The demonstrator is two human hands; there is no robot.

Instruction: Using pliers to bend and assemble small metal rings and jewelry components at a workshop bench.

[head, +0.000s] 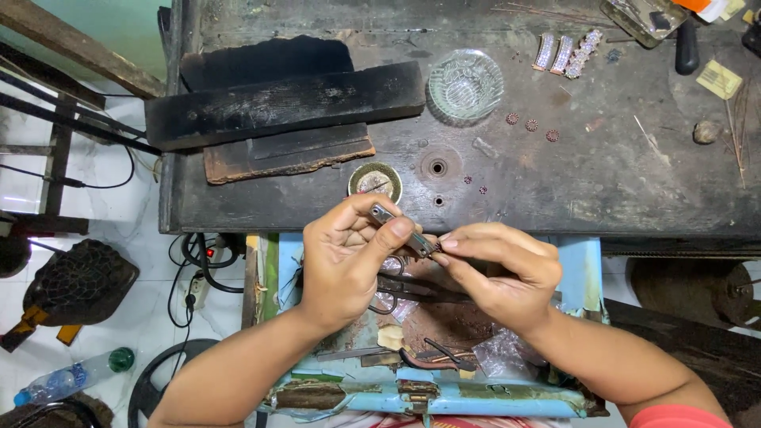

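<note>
Dull grey metal strip (403, 230) pinched between left hand (349, 254) and right hand (499, 269). Rough, blackened wooden desk (602, 182). Clear ribbed glass bowl (465, 85). Charred matt wood block (285, 103). Glossy white floor tiles (111, 198).

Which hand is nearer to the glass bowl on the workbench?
Left. The left hand is below the glass bowl, slightly leftward; the right hand is lower still, farther away.

Both hands (349, 257) (499, 273) raised; fingertips meeting.

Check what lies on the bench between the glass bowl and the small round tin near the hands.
The head view shows mostly bare, dark benchtop between the glass bowl and the round tin; nothing else is clear there.
</note>
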